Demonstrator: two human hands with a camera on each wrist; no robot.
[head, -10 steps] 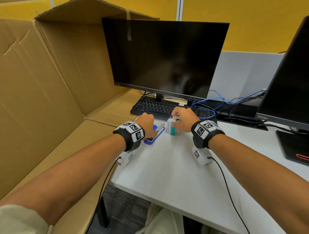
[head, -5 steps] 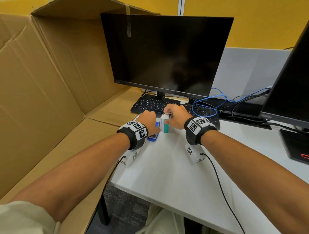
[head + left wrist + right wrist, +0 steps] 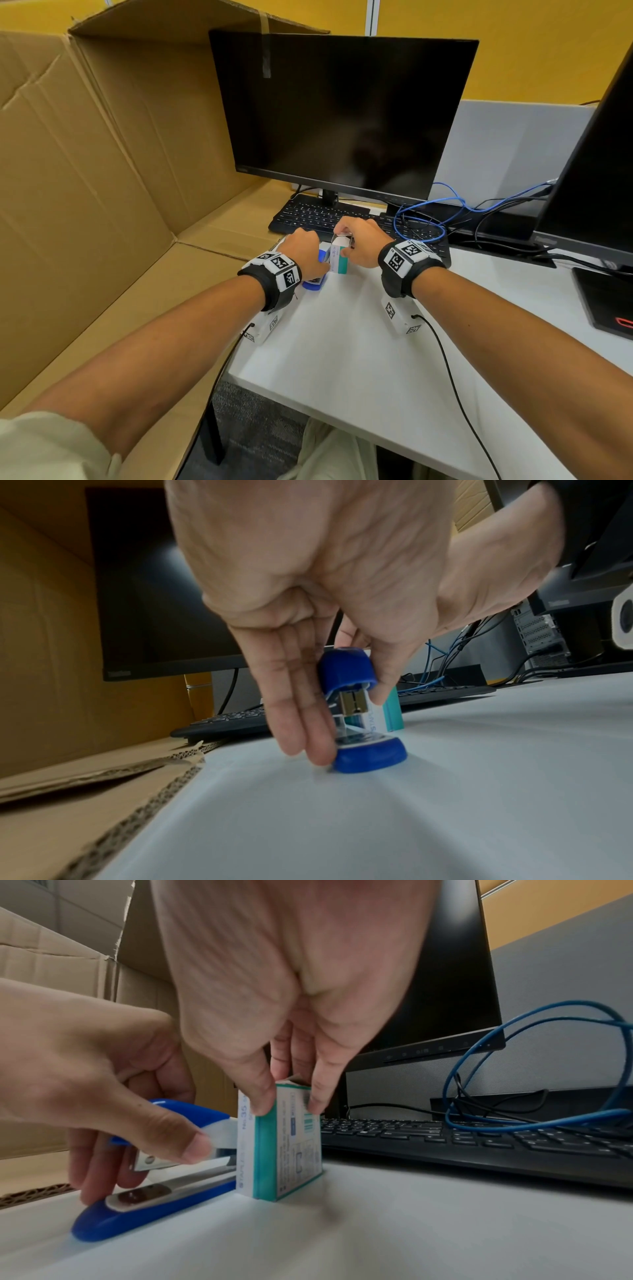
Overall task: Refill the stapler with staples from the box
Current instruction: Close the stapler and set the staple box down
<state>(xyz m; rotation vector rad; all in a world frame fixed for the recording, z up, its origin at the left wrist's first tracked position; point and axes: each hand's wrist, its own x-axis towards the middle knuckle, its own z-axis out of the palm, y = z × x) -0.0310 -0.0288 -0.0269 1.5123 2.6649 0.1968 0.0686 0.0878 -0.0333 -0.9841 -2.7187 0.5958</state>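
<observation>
early on: left hand [image 3: 103,1085] grips the stapler [image 3: 154,1191], right hand [image 3: 291,1001] pinches the upright box [image 3: 287,1145]; no staples loaded.

right hand [image 3: 363,245] | slid staple box [image 3: 339,255] leftward | apparently touching stapler [image 3: 317,274]

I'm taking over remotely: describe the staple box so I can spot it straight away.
Start at the big black monitor and drop to the keyboard below it; on the white desk just in front, two hands meet. The staple box stands upright on its end, pinched near its top by the right hand. It is white and teal cardboard, unlike the blue stapler beside it.
</observation>
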